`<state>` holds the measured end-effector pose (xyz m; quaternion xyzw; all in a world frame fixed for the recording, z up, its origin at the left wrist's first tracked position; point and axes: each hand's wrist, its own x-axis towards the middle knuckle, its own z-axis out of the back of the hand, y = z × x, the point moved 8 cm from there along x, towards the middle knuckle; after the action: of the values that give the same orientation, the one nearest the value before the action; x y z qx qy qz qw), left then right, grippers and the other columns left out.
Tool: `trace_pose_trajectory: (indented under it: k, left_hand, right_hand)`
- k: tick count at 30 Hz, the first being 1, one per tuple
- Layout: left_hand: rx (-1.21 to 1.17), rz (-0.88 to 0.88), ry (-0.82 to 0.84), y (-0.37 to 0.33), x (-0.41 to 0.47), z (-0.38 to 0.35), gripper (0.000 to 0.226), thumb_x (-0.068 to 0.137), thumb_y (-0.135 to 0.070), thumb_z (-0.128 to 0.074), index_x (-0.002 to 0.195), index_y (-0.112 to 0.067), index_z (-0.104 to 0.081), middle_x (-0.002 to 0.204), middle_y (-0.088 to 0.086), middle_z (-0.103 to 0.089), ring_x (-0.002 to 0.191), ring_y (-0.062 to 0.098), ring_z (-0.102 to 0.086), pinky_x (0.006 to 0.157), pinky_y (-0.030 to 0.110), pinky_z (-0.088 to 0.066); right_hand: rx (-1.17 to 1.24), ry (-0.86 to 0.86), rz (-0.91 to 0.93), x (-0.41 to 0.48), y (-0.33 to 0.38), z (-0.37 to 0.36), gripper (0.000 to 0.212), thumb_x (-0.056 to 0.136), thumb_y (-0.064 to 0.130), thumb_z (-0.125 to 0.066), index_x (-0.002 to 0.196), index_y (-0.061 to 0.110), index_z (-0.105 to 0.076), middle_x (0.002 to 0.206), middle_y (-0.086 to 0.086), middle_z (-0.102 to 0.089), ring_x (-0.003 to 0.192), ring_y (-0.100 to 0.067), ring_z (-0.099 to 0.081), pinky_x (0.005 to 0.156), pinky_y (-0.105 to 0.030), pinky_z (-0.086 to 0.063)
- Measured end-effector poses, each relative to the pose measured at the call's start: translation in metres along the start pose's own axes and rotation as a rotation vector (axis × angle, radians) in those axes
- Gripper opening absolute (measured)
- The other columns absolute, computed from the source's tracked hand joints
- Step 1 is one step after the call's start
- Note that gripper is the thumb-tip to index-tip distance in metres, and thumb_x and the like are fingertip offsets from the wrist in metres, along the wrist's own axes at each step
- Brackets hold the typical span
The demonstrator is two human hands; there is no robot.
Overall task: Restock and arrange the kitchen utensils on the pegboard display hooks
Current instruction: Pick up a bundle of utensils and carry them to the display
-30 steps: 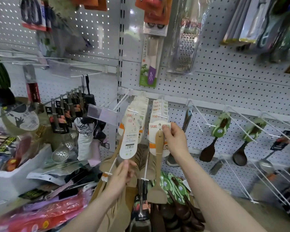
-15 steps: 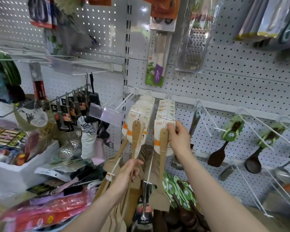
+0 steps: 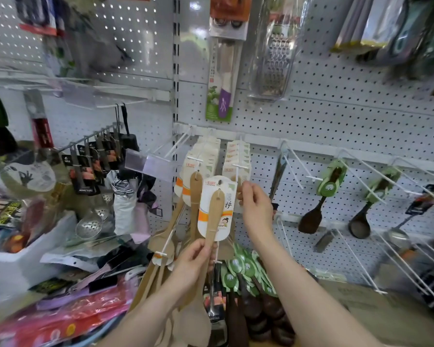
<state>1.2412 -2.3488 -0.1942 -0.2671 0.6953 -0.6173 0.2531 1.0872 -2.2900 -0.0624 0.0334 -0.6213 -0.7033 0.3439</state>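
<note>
Gripping a carded wooden spatula [image 3: 214, 211] low on its handle with the left hand [image 3: 193, 262], fingers wrapped right round it. Holding it upright just in front of two packed stacks mid-pegboard [image 3: 336, 116], not hooked on yet. Pinching the front pack of the right-hand stack [image 3: 237, 156] with the right hand [image 3: 257, 209], fingertips curled on its edge. Also spotting green-carded dark spoons [image 3: 332, 181] hanging toward the pegboard's right edge, plus more wooden spatulas [image 3: 166, 236] lower down.
</note>
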Motion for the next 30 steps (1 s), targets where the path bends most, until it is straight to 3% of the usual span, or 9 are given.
trace_pose_trajectory:
  k: [4, 8, 13, 22, 26, 30]
  left_hand:
    - [0.066, -0.002, 0.022, 0.001, -0.007, -0.013, 0.020, 0.100, -0.016, -0.047, 0.106, -0.008, -0.064, 0.080, -0.001, -0.062, 0.076, 0.009, -0.060, 0.075, 0.021, -0.052]
    - [0.090, -0.012, 0.052, -0.003, -0.009, -0.025, 0.019, 0.099, -0.010, -0.047, 0.108, -0.008, -0.065, 0.084, 0.000, -0.068, 0.074, 0.001, -0.065, 0.069, 0.013, -0.050]
    - [0.115, -0.006, 0.051, -0.005, -0.002, -0.031, 0.023, 0.096, -0.007, -0.052, 0.107, -0.021, -0.067, 0.096, 0.001, -0.073, 0.095, 0.015, -0.069, 0.085, 0.028, -0.055]
    - [0.191, -0.010, -0.048, -0.001, 0.023, -0.024, 0.028, 0.094, -0.004, -0.055, 0.102, -0.029, -0.066, 0.098, 0.001, -0.073, 0.098, 0.020, -0.067, 0.088, 0.035, -0.055]
    - [0.237, -0.021, -0.086, -0.005, 0.041, -0.026, 0.034, 0.095, -0.005, -0.055, 0.109, -0.035, -0.061, 0.104, -0.012, -0.069, 0.098, 0.002, -0.064, 0.083, 0.017, -0.050]
    - [0.276, -0.016, -0.085, -0.009, 0.056, -0.032, 0.039, 0.096, -0.009, -0.054, 0.126, -0.034, -0.052, 0.114, -0.019, -0.063, 0.105, -0.004, -0.057, 0.094, 0.020, -0.045]
  right_hand:
    - [-0.034, 0.096, 0.026, -0.014, 0.004, -0.002, 0.027, 0.099, 0.030, -0.054, 0.074, 0.024, -0.061, 0.069, 0.006, -0.060, 0.059, 0.003, -0.048, 0.054, -0.015, -0.033]
    - [-0.040, 0.063, 0.007, -0.013, 0.007, 0.010, 0.031, 0.099, 0.030, -0.054, 0.073, 0.013, -0.058, 0.063, -0.002, -0.056, 0.054, -0.001, -0.042, 0.054, -0.022, -0.033]
    - [-0.098, 0.077, -0.012, 0.002, 0.014, 0.014, 0.040, 0.102, 0.029, -0.047, 0.064, 0.019, -0.038, 0.059, 0.007, -0.038, 0.054, -0.008, -0.033, 0.055, -0.029, -0.027]
    - [-0.153, 0.065, -0.043, 0.034, -0.006, 0.005, 0.037, 0.098, 0.032, -0.055, 0.063, 0.020, -0.049, 0.056, 0.008, -0.046, 0.055, -0.011, -0.040, 0.058, -0.031, -0.031]
    - [-0.136, -0.005, -0.060, 0.058, -0.014, 0.007, 0.021, 0.089, 0.035, -0.068, 0.076, 0.019, -0.064, 0.069, 0.006, -0.064, 0.064, -0.012, -0.058, 0.064, -0.032, -0.047]
    - [-0.170, -0.050, -0.037, 0.074, -0.017, 0.008, 0.021, 0.086, 0.036, -0.071, 0.078, 0.017, -0.064, 0.072, 0.006, -0.064, 0.065, -0.009, -0.055, 0.059, -0.024, -0.042]
